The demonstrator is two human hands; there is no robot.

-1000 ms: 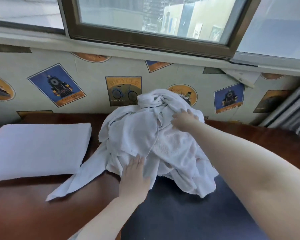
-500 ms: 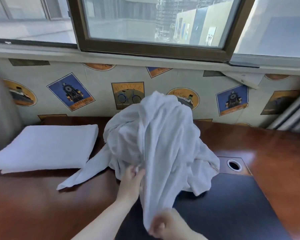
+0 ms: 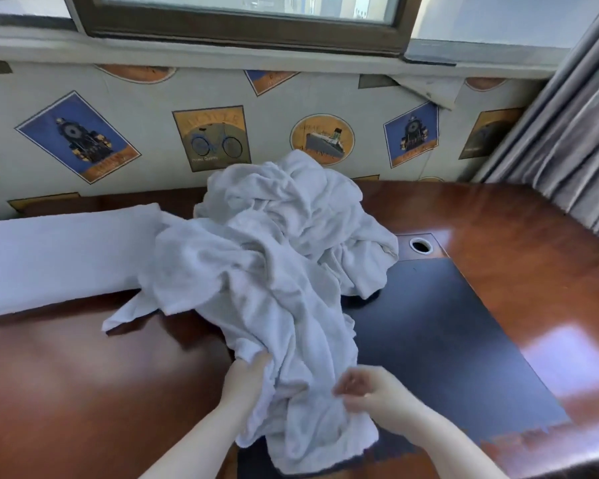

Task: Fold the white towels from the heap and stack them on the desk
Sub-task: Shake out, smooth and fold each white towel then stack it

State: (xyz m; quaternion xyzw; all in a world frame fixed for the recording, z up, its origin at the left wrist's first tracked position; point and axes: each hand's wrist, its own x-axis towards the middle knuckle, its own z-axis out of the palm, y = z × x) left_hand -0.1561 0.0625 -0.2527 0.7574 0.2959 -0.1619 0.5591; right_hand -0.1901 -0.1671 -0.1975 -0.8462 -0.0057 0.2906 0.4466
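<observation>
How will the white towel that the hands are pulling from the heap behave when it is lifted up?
Probably floppy: the towel drapes in soft folds between the heap and the left hand. It may drag other cloth along, since it looks tangled with the heap. It seems unlikely to slip, as its nap looks rough where the right hand touches it.

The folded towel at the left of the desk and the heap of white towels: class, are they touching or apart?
Touching. The head view shows the heap spilling over the right end of the folded towel, with no desk visible between them.
</observation>
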